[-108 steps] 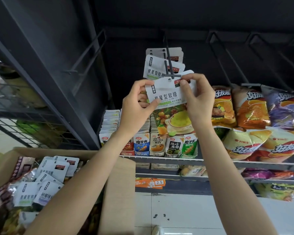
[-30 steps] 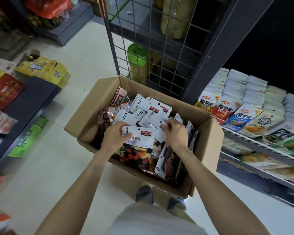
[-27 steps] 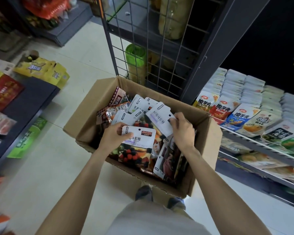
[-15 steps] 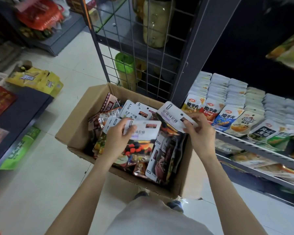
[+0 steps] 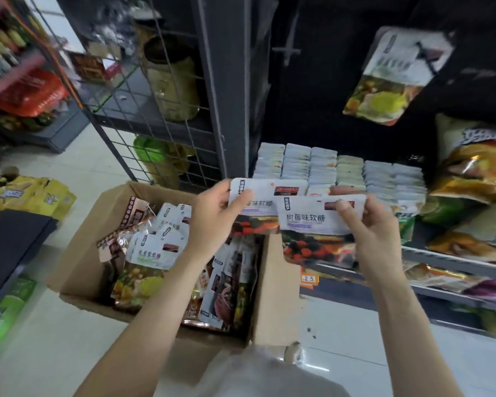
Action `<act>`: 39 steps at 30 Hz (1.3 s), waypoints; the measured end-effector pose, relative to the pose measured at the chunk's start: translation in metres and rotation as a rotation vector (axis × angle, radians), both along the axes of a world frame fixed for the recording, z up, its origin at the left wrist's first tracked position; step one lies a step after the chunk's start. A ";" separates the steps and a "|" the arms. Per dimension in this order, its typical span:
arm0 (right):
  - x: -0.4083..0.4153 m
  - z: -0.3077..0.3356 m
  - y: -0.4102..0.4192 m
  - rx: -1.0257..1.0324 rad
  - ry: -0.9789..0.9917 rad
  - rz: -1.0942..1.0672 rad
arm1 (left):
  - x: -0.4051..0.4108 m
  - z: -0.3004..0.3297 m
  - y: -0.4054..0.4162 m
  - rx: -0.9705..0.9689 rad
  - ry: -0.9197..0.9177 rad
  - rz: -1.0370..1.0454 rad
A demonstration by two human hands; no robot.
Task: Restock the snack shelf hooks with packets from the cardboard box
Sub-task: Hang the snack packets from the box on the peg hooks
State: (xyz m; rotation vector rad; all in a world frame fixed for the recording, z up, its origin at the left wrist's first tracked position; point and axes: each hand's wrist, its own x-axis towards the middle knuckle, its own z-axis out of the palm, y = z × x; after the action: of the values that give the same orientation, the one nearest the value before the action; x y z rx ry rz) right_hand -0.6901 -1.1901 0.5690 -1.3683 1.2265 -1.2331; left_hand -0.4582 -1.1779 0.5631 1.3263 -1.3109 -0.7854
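My left hand (image 5: pixel 212 222) pinches the white header of a berry candy packet (image 5: pixel 267 202), raised above the cardboard box (image 5: pixel 78 270). My right hand (image 5: pixel 375 236) pinches a second packet of the same kind (image 5: pixel 312 222), which overlaps the first one in front. Both packets are clear of the box, in front of the shelf. The box on the floor holds several more packets (image 5: pixel 152 253). Up at the right, a yellow-green packet (image 5: pixel 393 75) hangs on a shelf hook (image 5: pixel 425 57).
Rows of small white packets (image 5: pixel 338 170) stand on the shelf behind my hands. Chip bags (image 5: pixel 470 167) hang at the right. A wire grid rack (image 5: pixel 155 90) with jars rises behind the box. Yellow packets (image 5: pixel 26 196) lie on a low shelf at left.
Both hands took a packet each from the box and lifted them up and to the right, toward the shelf. The view has tilted upward, bringing the hook into sight.
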 end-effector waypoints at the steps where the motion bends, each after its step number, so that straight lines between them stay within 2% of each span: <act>1: -0.007 0.003 -0.001 -0.018 0.001 -0.007 | -0.017 0.006 -0.005 -0.024 -0.003 -0.040; 8: -0.079 0.029 -0.032 -0.231 0.084 -0.259 | -0.123 0.050 -0.062 -0.022 0.164 -0.173; 15: -0.129 0.064 -0.083 -0.357 0.087 -0.315 | -0.186 0.081 -0.126 -0.113 0.118 -0.105; 26: -0.135 0.068 -0.117 -0.376 0.111 -0.242 | -0.196 0.084 -0.147 -0.171 0.139 0.083; 30: -0.132 0.066 -0.121 -0.358 0.107 -0.261 | -0.195 0.080 -0.151 -0.144 0.144 0.082; 35: -0.135 0.066 -0.121 -0.343 0.076 -0.279 | -0.197 0.080 -0.150 -0.213 0.077 0.044; 39: -0.134 0.065 -0.121 -0.324 0.095 -0.259 | -0.196 0.072 -0.160 -0.164 0.068 0.068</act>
State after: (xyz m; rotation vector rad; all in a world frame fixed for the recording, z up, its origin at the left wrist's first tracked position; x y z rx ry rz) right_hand -0.8245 -1.3114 0.6344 -1.5490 1.3441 -1.6188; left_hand -0.6538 -1.3380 0.6355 1.1972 -1.2427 -0.6570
